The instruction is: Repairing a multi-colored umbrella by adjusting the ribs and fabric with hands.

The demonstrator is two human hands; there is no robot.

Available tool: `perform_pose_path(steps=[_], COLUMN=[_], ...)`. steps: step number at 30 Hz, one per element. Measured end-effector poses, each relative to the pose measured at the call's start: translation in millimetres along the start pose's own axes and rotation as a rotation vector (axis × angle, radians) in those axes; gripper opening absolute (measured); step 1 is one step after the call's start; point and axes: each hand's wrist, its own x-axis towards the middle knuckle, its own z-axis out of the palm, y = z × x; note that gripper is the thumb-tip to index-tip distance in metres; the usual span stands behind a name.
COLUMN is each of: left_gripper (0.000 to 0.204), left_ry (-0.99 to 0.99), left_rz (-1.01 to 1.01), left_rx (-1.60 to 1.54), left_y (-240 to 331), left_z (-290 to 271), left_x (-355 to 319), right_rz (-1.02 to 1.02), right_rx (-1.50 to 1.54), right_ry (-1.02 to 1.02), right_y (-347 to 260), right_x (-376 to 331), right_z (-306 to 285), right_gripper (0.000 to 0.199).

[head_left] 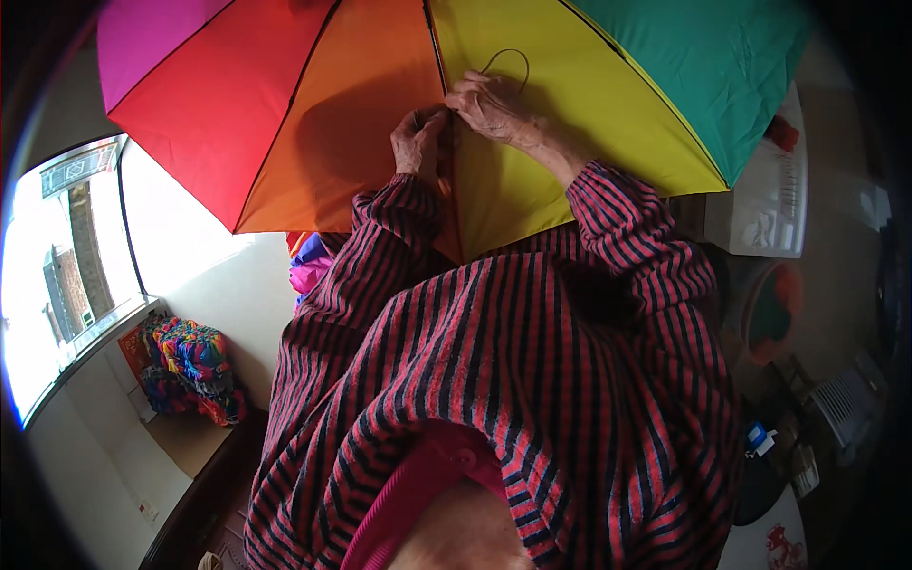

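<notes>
Pinched at the rib (435,47) of the umbrella (560,81) across the far side with left hand (415,147) and, just right of it, right hand (489,106), exact hold unclear, seemingly fastening cloth (370,104) there, and probably needed next to draw the thin loop (514,50) taut.
</notes>
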Motion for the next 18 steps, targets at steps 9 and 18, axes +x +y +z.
perform_pose_path(steps=[9,18], left_gripper=[0.012,0.009], left_ry=[0.082,-0.018], left_rz=[-0.066,-0.109], left_rx=[0.006,-0.002], left_y=[3,9], left_z=[2,-4], left_x=[-1,1], right_rz=[0.303,0.118], right_rx=[0.214,0.130], right_ry=[0.154,0.173], right_y=[-12,-13], right_x=[-8,-6], right_z=[0,-1], right_gripper=[0.035,0.014])
